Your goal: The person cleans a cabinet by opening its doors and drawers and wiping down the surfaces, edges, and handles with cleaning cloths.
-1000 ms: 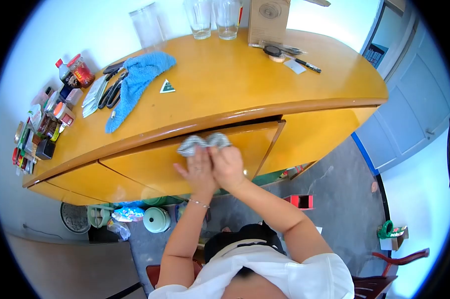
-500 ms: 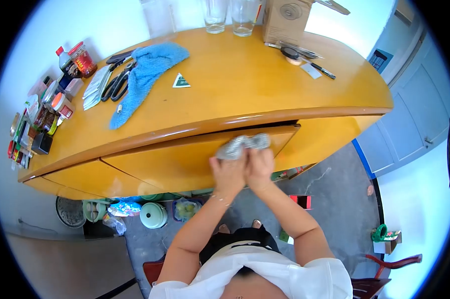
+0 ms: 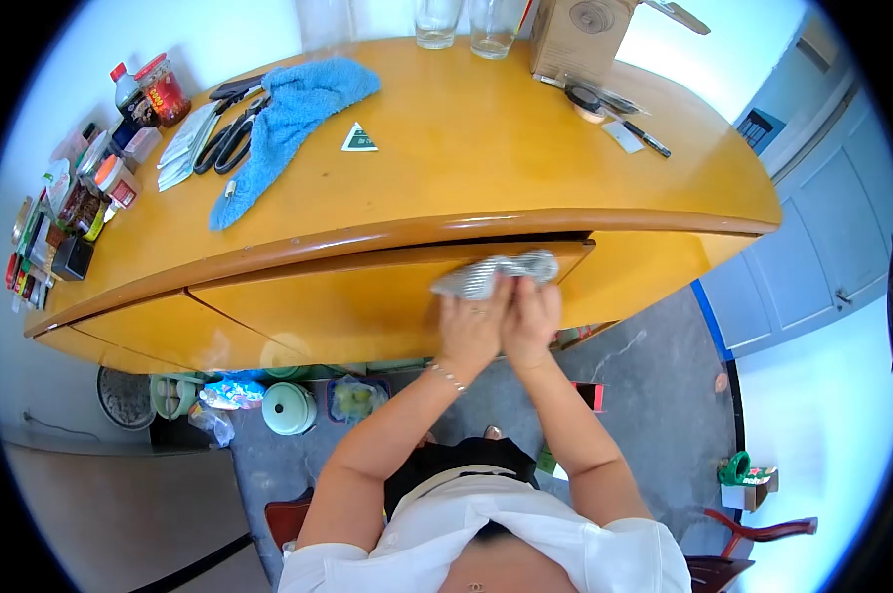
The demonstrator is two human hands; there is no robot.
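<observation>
A striped grey-and-white cloth [image 3: 488, 277] is bunched at the upper edge of a yellow wooden drawer front [image 3: 338, 301]. My left hand [image 3: 472, 326] is closed on the lower side of the cloth, its fingers partly hidden. Close beside it, my right hand [image 3: 532, 318] also grips the cloth, near its right end. A dark gap shows between the drawer front and the rounded tabletop edge [image 3: 387, 234] above.
On the tabletop [image 3: 486, 148] lie a blue towel [image 3: 303, 114], black-handled scissors [image 3: 231, 146] and a pen [image 3: 647, 138]. Jars and bottles [image 3: 135, 99] line the left end. Glasses [image 3: 491, 30] and a cardboard box [image 3: 580, 40] stand behind. A lidded pot [image 3: 289, 408] sits below.
Both hands and the cloth have shifted right along the drawer front's top edge. The cloth is spread a little wider. The camera view has shifted slightly.
</observation>
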